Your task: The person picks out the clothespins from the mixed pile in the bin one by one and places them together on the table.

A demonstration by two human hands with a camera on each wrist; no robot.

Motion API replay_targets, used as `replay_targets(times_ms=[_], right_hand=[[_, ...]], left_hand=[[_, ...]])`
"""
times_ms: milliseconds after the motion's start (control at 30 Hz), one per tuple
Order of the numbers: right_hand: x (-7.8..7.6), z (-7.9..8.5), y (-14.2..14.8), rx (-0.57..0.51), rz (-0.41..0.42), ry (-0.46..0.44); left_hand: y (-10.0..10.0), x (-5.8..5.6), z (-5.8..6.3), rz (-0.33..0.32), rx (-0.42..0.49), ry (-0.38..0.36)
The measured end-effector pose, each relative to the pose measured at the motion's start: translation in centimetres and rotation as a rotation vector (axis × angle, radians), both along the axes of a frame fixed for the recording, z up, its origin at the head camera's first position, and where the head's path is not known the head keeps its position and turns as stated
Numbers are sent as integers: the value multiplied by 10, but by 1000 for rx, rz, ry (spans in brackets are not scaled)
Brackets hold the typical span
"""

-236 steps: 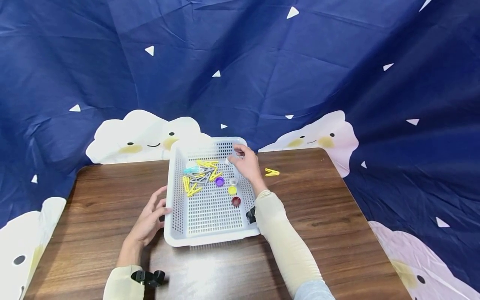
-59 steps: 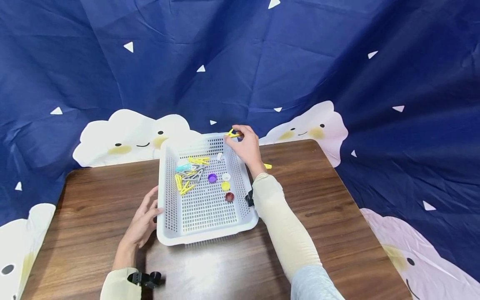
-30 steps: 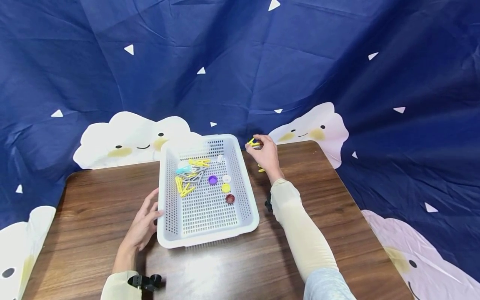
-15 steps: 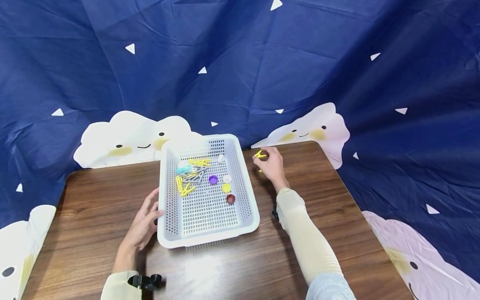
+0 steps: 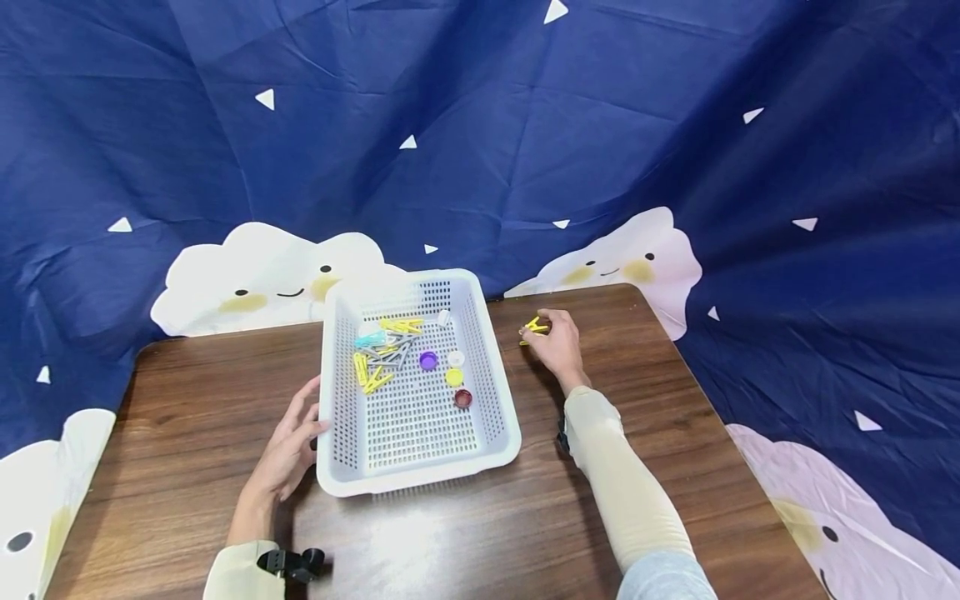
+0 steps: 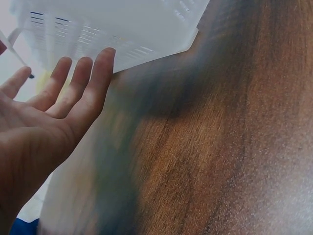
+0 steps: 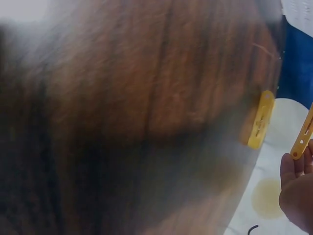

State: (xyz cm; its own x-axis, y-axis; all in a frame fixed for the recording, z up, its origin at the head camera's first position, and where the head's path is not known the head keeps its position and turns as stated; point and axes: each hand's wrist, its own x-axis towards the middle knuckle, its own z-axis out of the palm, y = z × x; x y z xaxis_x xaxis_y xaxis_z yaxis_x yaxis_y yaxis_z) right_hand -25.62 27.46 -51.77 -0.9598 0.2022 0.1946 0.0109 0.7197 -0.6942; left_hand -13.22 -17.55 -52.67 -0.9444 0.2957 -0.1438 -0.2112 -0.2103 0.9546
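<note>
In the head view my right hand (image 5: 558, 346) pinches a yellow clothespin (image 5: 536, 326) low over the table, right of the basket. A second yellow clothespin (image 7: 261, 120) lies flat on the wood beside the held clothespin (image 7: 304, 134) in the right wrist view. My left hand (image 5: 288, 446) rests against the left side of the white perforated basket (image 5: 420, 482), its thumb at the rim. The left wrist view has its fingers (image 6: 100, 81) spread along the basket wall. Inside lie yellow clothespins (image 5: 377, 382), grey clothespins (image 5: 402, 354) and a light blue piece (image 5: 370, 340).
Round caps sit on the basket floor: purple (image 5: 428, 361), yellow (image 5: 454, 377), dark red (image 5: 462, 398) and white (image 5: 456, 359). Another white cap (image 5: 443, 317) lies farther back. The brown wooden table (image 5: 645, 417) ends at a blue curtain (image 5: 450, 125) with cloud prints.
Early on, my right hand was inside the basket near a small white cap. Later it held a yellow clothespin over the back right rim, then moved right and down to the table. Left hand stayed.
</note>
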Motion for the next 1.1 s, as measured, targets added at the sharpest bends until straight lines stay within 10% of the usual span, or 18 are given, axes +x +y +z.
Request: replay_targets(times_ms=[1100], right_hand=[[10,-30,35,74,-60,-144]], left_hand=[[0,0,-1,-7,5,-4]])
